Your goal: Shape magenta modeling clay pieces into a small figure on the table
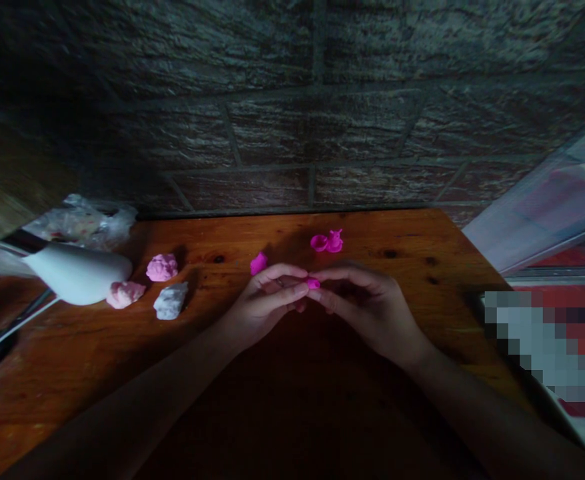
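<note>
Between the fingertips of both hands is a small bright pink piece of what looks like modelling clay. My left hand pinches it from the left, thumb and forefinger closed. From the right, my right hand grips the same piece with thumb and forefinger. A larger pink lump lies on the table just behind my left hand. Farther back stand a small round pink dish shape and, touching it, a pink figure with thin points on top.
To the left on the wooden table lie a pink lump, a paler pink lump and a whitish lump. A white lamp base with a cord and crumpled clear plastic are beside them. A brick-patterned wall rises behind.
</note>
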`<state>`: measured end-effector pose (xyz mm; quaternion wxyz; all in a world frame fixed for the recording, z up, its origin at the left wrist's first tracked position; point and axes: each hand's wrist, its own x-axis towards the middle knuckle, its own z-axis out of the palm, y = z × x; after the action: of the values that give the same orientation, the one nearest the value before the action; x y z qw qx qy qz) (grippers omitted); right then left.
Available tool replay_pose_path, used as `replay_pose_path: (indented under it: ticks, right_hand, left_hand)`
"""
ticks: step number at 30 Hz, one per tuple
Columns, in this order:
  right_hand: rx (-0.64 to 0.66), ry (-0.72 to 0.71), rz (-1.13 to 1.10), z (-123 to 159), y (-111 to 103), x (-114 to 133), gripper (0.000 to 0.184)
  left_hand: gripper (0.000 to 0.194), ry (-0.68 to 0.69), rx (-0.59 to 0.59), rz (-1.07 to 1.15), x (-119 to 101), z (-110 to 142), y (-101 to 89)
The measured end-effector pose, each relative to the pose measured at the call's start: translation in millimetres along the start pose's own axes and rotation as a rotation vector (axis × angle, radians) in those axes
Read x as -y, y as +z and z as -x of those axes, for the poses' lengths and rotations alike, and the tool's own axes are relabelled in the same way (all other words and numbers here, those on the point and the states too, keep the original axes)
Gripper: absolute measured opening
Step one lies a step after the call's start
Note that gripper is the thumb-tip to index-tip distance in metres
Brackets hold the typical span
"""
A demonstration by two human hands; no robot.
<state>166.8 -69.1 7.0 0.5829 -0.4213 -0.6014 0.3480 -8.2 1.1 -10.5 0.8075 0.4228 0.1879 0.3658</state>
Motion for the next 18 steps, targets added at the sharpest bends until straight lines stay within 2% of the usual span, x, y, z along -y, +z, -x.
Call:
replay_pose_path:
  ticks: [5,11,18]
  right_hand:
    - [0.039,-0.04,0.051,-0.1,-1.0,3.2,0.02]
    - [0.025,-0.011,0.017,1.2,-0.7,6.1,0.026]
    - [0.02,-0.066,0.061,1.0,-0.7,11.2,0.016]
  left_hand:
    - [0.014,-0.002,0.016,-0.016,-1.0,0.4,-0.6]
    - [0.015,0.038,0.033,-0.04,-0.9,-0.9,0.6]
    - [0.014,0.016,0.051,-0.043,-0.6,-0.3,1.3]
